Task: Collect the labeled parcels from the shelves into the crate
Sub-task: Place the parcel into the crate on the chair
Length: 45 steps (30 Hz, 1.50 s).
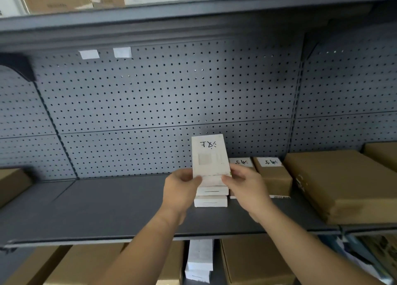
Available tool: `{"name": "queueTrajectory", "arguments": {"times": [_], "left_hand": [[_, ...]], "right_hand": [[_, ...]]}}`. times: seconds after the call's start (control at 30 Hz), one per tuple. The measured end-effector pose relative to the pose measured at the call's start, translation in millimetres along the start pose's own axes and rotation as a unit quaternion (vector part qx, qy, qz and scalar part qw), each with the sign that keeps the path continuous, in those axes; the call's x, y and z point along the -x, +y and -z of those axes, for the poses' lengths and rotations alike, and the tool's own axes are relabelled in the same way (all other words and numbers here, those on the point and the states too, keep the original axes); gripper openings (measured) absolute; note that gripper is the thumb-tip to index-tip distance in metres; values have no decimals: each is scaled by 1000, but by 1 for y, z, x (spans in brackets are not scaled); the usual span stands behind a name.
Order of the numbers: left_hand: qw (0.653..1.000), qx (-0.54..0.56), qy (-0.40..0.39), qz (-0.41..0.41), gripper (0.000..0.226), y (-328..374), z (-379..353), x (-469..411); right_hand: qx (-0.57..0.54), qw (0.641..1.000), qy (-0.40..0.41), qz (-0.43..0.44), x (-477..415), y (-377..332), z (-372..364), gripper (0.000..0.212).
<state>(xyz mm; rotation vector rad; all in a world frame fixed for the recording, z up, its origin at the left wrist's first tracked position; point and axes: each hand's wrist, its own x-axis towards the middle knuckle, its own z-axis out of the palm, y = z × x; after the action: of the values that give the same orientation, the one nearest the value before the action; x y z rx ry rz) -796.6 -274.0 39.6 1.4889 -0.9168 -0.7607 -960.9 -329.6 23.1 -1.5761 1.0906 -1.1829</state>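
Note:
A flat white box (209, 155) with black handwriting on its top is tilted up off a short stack of similar white boxes (211, 200) on the grey shelf (120, 207). My left hand (181, 186) pinches its near left corner and my right hand (240, 181) holds its near right edge. Right behind my right hand stand two brown parcels with handwritten white labels (271, 173), the nearer one partly hidden. No crate is in view.
A large brown flat carton (339, 183) fills the shelf's right end; another brown box (12, 183) sits at far left. A perforated back panel (163, 104) and an upper shelf close in the space. Cartons and white boxes (199, 261) fill the shelf below.

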Motion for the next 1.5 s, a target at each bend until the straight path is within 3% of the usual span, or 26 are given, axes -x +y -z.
{"name": "queueTrajectory", "arguments": {"times": [0.17,0.3,0.5,1.07,1.2,1.5], "left_hand": [[999,46,10,-23,17,6,15,18],[993,94,-60,-43,35,14,32,28],[987,93,-94,-90,29,24,45,43],[983,113,-85,-120,26,30,53,57],[981,120,-86,-126,26,30,51,58],[978,7,-12,-210,39,34,38,63]], "right_hand": [[-50,999,8,-1,26,-6,1,45],[-60,998,5,8,39,-21,4,41],[-114,993,-7,23,47,-46,1,37],[-146,989,-7,28,62,-57,-2,41],[-178,983,-39,24,65,-60,0,39],[-177,983,-16,36,69,-62,-8,41]]}}
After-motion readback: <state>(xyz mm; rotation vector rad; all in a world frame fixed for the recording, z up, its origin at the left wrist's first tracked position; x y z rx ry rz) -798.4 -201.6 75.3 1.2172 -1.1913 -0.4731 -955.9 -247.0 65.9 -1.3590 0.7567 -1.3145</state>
